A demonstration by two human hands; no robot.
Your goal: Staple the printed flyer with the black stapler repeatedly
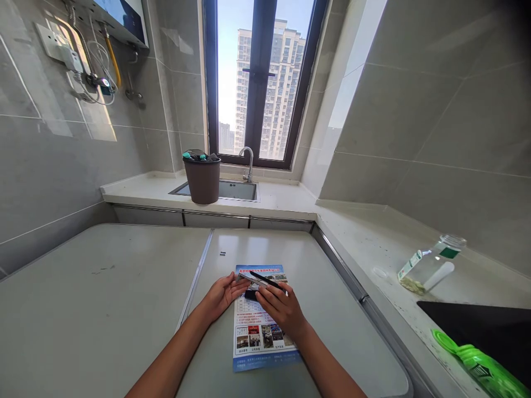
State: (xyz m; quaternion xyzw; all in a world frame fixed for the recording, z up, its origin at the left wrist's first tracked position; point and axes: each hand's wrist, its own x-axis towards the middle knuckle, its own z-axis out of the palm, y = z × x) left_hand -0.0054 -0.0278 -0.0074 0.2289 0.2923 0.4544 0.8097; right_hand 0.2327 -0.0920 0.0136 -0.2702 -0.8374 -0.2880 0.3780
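A blue and white printed flyer (257, 331) lies flat on the grey folding table (124, 309). Above its upper half both hands hold a black and silver stapler (260, 282), which hangs open. My left hand (222, 296) pinches the silver left end with its fingers curled. My right hand (279, 307) grips the black right part from above, fingers bent over it. A small dark part shows just under the stapler, between the two hands.
A few loose staples (222, 254) lie on the table farther back. A brown bin (202, 178) stands by the sink (234, 190) and tap under the window. On the right counter lie a tilted glass jar (429, 264), a black cooktop (485, 326) and a green object (481, 367).
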